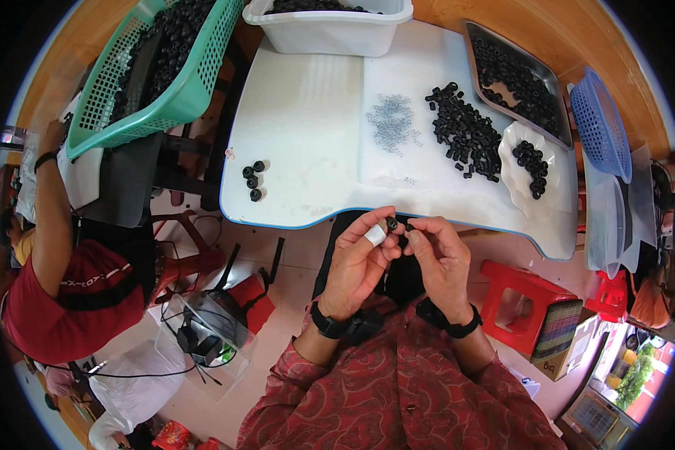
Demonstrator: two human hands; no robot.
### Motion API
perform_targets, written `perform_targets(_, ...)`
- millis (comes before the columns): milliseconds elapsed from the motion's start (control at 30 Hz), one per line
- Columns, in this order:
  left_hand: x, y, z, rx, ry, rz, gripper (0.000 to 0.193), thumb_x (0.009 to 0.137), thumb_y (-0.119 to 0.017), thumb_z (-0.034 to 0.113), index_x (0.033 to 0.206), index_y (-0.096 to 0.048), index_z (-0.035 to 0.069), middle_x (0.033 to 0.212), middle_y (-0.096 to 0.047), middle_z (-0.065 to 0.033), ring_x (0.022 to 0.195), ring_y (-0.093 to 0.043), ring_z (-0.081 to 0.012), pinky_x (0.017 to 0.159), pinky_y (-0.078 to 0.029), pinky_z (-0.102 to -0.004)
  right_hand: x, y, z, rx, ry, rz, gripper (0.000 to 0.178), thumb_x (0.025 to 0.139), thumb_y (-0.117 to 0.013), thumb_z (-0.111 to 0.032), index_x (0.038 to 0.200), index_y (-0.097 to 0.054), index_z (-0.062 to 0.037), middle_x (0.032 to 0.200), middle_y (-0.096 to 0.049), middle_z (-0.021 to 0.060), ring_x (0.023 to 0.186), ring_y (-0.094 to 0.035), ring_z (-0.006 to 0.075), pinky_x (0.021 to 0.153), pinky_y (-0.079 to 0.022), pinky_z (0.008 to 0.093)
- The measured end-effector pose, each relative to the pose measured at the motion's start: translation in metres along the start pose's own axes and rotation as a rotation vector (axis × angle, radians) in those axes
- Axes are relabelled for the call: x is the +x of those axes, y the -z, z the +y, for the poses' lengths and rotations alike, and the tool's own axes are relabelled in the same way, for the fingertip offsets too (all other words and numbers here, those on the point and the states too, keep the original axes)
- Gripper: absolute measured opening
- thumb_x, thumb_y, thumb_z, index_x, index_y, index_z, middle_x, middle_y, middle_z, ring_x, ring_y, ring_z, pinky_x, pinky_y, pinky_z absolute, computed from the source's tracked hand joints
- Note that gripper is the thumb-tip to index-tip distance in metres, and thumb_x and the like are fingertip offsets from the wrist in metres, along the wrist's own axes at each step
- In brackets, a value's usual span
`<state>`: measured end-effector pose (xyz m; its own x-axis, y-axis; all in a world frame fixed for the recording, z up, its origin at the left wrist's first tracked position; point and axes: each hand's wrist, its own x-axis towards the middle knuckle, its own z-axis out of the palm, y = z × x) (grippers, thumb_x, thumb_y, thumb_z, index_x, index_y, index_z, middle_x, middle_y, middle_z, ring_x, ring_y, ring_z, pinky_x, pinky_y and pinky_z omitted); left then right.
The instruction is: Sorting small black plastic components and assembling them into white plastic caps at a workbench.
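Observation:
Just off the near edge of a white table [300, 135], both my hands meet over my lap. My left hand [358, 262], with white tape round one finger, pinches a small black ring-like part [391, 223]. Close against it, the fingertips of my right hand [441, 262] are closed on another small black piece [408, 228], whose exact form is too small to make out. Beyond my hands lie a scatter of tiny clear bits [392, 124] and a heap of black cylindrical parts [465, 135]. Several round black parts [253, 180] stand at the table's left.
Right of the heap are a white plate [514, 180] and a metal tray [502, 93], both holding black parts. A white tub [330, 37] stands at the back. Left is a green basket [195, 75], with a co-worker [75, 292] beside it. A red stool [517, 300] stands right.

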<state>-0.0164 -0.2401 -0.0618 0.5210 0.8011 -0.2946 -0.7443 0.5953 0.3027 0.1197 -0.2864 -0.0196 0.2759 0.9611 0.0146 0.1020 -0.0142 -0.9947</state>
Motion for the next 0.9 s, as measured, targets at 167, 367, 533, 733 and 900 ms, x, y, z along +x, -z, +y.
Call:
perform_targets(167,0.001,0.004,0.003,-0.051,0.023,0.013,0.027,0.098,-0.053,0.005,0.123,-0.058,-0.003,0.103,-0.066,-0.0129,0.081,-0.062,-0.0119,0.072,-0.055,-0.0263,0.004,0.004,0.007,-0.008,-0.008,-0.023,0.018,0.096,-0.058,0.0,0.112,-0.063,0.002,0.094,-0.062,0.0039,0.079,-0.06,0.0073,0.072,-0.052,0.0217)
perform_targets(367,0.003,0.009,-0.001,-0.052,0.056,0.017,0.023,0.099,-0.052,0.006,0.119,-0.059,-0.003,0.102,-0.066,-0.0118,0.078,-0.063,-0.0111,0.07,-0.055,-0.0253,0.006,0.001,0.003,0.095,-0.088,-0.02,0.018,0.092,-0.061,0.003,0.11,-0.064,0.0021,0.097,-0.063,0.0047,0.083,-0.061,0.0072,0.076,-0.053,0.0217)
perform_targets(533,0.002,0.007,0.0,0.01,-0.011,0.028,0.022,0.098,-0.055,0.006,0.118,-0.06,-0.002,0.1,-0.066,-0.009,0.078,-0.064,-0.0111,0.069,-0.057,-0.0261,0.008,0.003,-0.003,-0.11,0.103,-0.088,0.02,0.09,-0.062,0.005,0.108,-0.065,-0.001,0.098,-0.06,0.0063,0.079,-0.061,0.0089,0.067,-0.052,0.0225)
perform_targets(733,0.002,0.005,-0.003,0.096,-0.076,0.041,0.022,0.097,-0.057,0.005,0.117,-0.061,-0.002,0.098,-0.065,-0.0058,0.078,-0.064,-0.0113,0.07,-0.058,-0.0267,0.008,-0.003,-0.008,-0.306,0.227,-0.099,0.019,0.09,-0.061,0.005,0.107,-0.065,-0.0024,0.098,-0.057,0.0075,0.071,-0.061,0.0115,0.057,-0.049,0.0248)
perform_targets(900,-0.001,0.003,-0.004,0.204,-0.143,0.04,0.021,0.096,-0.059,0.005,0.115,-0.062,-0.002,0.098,-0.064,-0.005,0.079,-0.063,-0.0115,0.071,-0.058,-0.0265,0.008,-0.004,-0.007,-0.367,0.287,-0.097,0.018,0.091,-0.061,0.005,0.107,-0.064,-0.0012,0.099,-0.057,0.0082,0.068,-0.061,0.0121,0.055,-0.049,0.0253)
